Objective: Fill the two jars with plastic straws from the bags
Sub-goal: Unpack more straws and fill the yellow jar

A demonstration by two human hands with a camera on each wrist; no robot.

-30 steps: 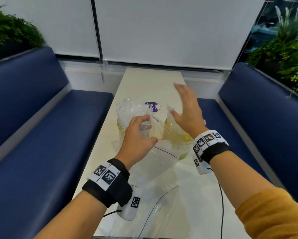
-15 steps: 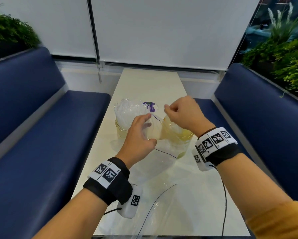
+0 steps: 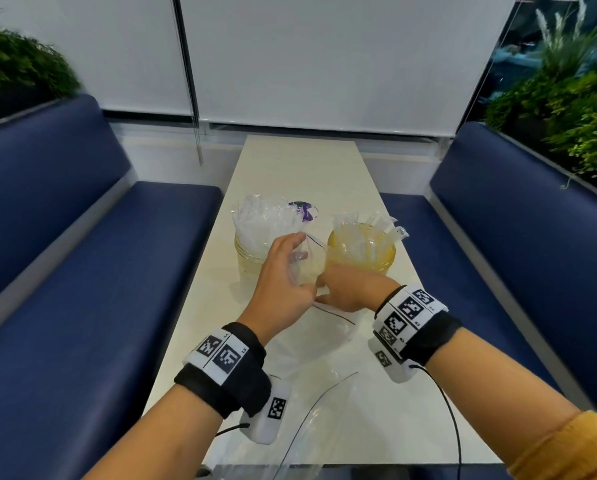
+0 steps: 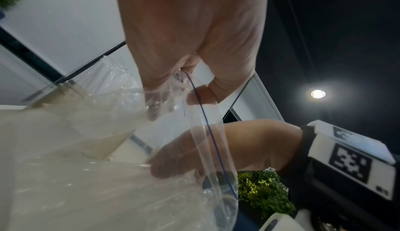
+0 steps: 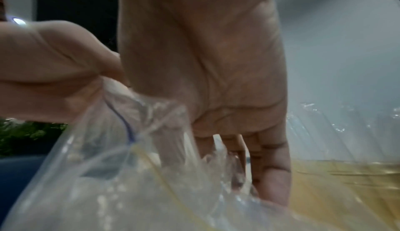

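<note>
The right hand [image 3: 350, 294] has dropped from above the right jar [image 3: 361, 249] into the clear bag [image 3: 307, 265], fingers reaching among straws, grip unclear. The left hand [image 3: 283, 278] pinches the bag's rim open. Both jars hold straws; filling looks nearly finished.

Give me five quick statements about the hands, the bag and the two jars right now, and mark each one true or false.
1. The left hand pinches the rim of the clear plastic zip bag. True.
2. The right hand hangs idle above the long white table. False: it reaches into that bag.
3. The yellow-tinted jar stands right of the clear glass jar. True.
4. The clear jar is empty. False: wrapped clear plastic straws stick out of it.
5. Both jars lie tipped over. False: both stand upright.
</note>
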